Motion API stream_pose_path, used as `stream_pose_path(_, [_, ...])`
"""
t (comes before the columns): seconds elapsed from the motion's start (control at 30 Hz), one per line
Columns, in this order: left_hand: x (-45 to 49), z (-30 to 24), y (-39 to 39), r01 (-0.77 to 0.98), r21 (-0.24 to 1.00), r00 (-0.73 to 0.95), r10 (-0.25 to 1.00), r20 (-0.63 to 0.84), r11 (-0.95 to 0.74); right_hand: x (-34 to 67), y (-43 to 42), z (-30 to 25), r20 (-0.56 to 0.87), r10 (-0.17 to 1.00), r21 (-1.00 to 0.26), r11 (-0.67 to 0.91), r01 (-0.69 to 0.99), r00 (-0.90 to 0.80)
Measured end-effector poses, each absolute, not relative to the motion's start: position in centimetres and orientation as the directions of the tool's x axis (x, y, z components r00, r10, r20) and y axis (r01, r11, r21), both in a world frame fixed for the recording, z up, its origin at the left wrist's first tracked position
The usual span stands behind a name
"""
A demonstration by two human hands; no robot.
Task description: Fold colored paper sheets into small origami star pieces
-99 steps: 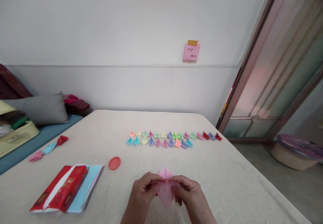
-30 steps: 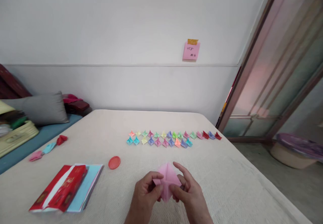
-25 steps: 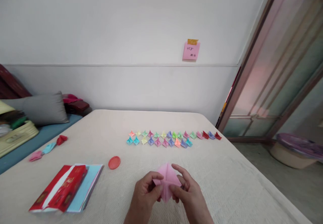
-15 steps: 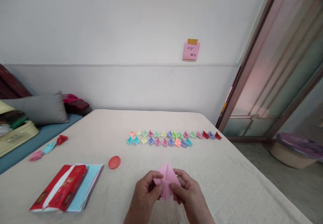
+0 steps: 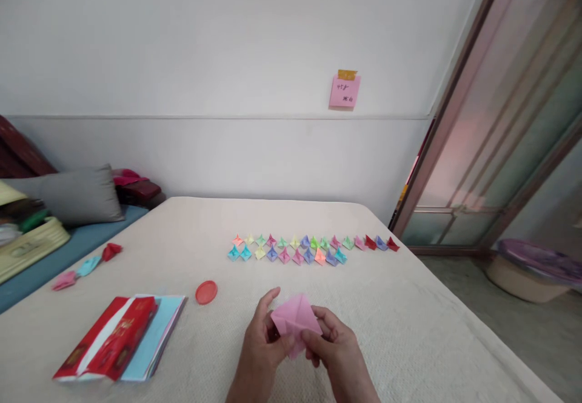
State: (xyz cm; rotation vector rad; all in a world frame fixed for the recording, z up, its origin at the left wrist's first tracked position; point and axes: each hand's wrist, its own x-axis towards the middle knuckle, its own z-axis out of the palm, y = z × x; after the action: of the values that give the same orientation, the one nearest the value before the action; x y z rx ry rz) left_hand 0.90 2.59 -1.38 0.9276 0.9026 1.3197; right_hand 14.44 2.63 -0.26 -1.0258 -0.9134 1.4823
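A pink folded paper [image 5: 296, 318] is held between both hands, above the cloth-covered table near its front. My left hand [image 5: 264, 345] pinches its left side with the thumb in front, and the index finger is raised off the paper. My right hand [image 5: 334, 342] grips the lower right part, its thumb pressed on the front. The fingers behind the paper are partly hidden. Beyond the hands, several small folded paper pieces [image 5: 284, 256] in many colours lie in two rows.
A red round lid [image 5: 206, 292] lies left of my hands. Farther left, a red packet [image 5: 109, 336] rests on light blue paper sheets [image 5: 157, 336]. Three folded papers [image 5: 89, 265] sit by the left edge. A pink note [image 5: 344, 91] is taped to the wall.
The pink paper has turned and tilted slightly to the left. My left index finger has lifted off it. The things on the table have stayed put.
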Motion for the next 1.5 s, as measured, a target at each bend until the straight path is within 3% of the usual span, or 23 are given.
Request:
stream_pose_path(0.2, [0.6, -1.0, 2.5, -0.332, 0.942, 0.047, 0.998, -0.031, 0.045, 14.6, 2.7, -1.2, -0.188, 0.969, -0.875, -0.24, -0.42, -0.162])
stream_pose_path(0.3, [0.8, -1.6, 2.7, -0.309, 0.949, 0.067, 0.997, -0.039, 0.058, 14.7, 3.1, -1.9, -0.207, 0.957, -0.882, -0.272, -0.385, -0.202])
stream_pose_path(0.47, [0.9, -2.2, 2.7, -0.277, 0.959, 0.101, 0.994, -0.03, 0.057, 14.4, 3.0, -1.6, -0.201, 0.969, -0.941, -0.231, -0.245, -0.141])
stream_pose_path(0.73, [0.4, -0.4, 2.3, -0.239, 0.965, 0.131, 0.988, -0.078, 0.108, 14.1, 2.4, -0.6, -0.184, 0.98, -0.941, -0.197, -0.276, -0.075])
stream_pose_path(1.17, [0.4, -0.6, 2.4, -0.205, 0.973, 0.092, 0.992, -0.089, 0.106, 13.9, 2.4, -0.4, -0.169, 0.984, -0.97, -0.175, -0.167, -0.052])
stream_pose_path(1.5, [0.5, -0.7, 2.6, -0.221, 0.971, 0.015, 0.995, -0.095, 0.096, 13.4, 2.1, -0.4, -0.206, 0.975, -0.928, -0.22, -0.302, -0.079])
